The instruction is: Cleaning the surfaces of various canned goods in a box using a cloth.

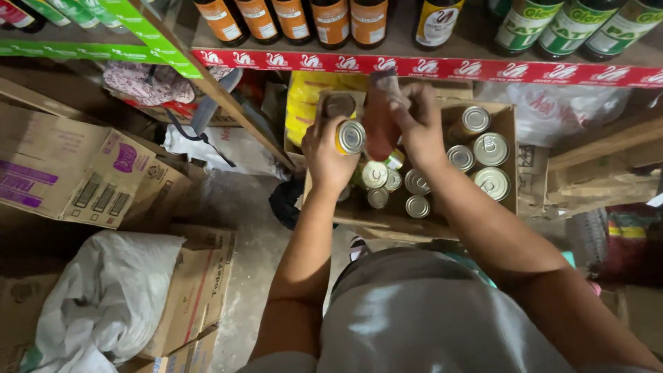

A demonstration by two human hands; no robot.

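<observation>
My left hand (327, 155) grips a yellow-labelled tin can (350, 136) with a silver lid, held on its side. My right hand (416, 124) holds a reddish cloth (380, 121) that hangs down against the can. Both hands hover over an open cardboard box (506, 124) on the floor. Inside the box stand several tin cans (490, 149) with silver pull-tab lids, some large at the right, smaller ones in the middle.
A shelf with a red edge strip (442, 68) carries dark bottles (330, 21) above the box. Cardboard cartons (76, 169) and a white sack (110, 290) lie at the left. A white plastic bag (552, 110) sits behind the box at the right.
</observation>
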